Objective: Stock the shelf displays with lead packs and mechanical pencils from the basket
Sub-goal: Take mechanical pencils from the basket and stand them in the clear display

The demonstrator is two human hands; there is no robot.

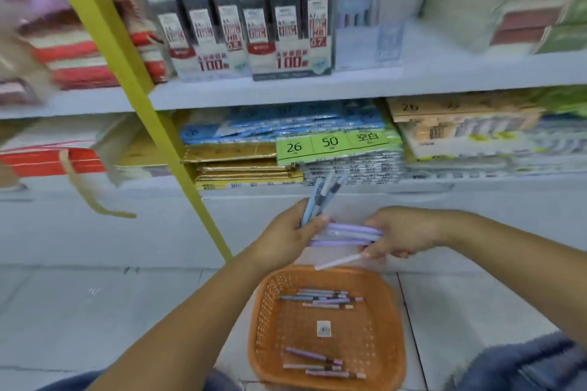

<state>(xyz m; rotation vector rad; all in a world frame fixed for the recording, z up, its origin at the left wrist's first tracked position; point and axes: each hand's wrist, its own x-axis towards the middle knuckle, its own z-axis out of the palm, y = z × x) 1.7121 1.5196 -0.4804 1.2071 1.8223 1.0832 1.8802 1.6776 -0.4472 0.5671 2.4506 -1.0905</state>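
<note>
An orange mesh basket (270, 320) sits on the floor below my hands, with several purple and blue mechanical pencils (320, 297) lying in it. My left hand (286, 236) grips a bunch of blue pencils (320, 197) pointing up toward the shelf. My right hand (403, 236) holds several purple pencils (346, 233) sideways, plus a white one (336, 262) sticking out below. The two hands nearly touch above the basket. On the upper shelf stand lead-pack display boxes (241, 25).
A yellow shelf post (133, 79) slants down to the floor left of my hands. The lower shelf holds stacked paper packs with a green label (330, 144). Red boxes (50, 162) lie at left. My knees frame the tiled floor.
</note>
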